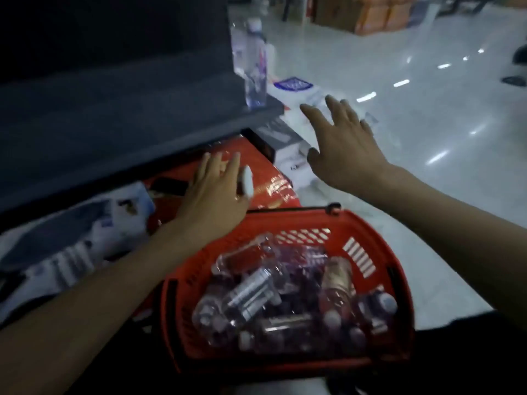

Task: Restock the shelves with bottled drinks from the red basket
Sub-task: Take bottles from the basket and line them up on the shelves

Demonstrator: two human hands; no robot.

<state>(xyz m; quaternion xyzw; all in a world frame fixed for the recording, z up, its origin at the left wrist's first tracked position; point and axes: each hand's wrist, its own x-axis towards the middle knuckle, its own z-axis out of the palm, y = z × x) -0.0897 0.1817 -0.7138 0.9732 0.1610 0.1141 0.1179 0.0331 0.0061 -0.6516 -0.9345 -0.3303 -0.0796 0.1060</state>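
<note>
bottled drinks, clear plastic with pale caps (251, 297), lie jumbled on their sides in the red slatted plastic basket (350, 223). in the head view it sits low and close to the person, just beside the dark grey shelf (128, 118). two tall clear bottles (254, 67) stand upright at that shelf's far corner, right by its edge. both hands are released and hold nothing. the left hand (214, 192) reaches with straight, spread fingers over red and white packs (268, 181) under the shelf; a white patch (247, 181) at its thumb side i cannot identify. the right hand (346, 146) hovers splayed above white packaging (288, 118) on the glossy pale floor (427, 109).

risks, as i judge them: the shelf bottles stand so near the corner that a sweeping arm, or a new bottle pushed in beside them, could tip them to the floor. the basket's load is a loose heap, so pulling one out may roll the others. the dim light could spoil a grip.
</note>
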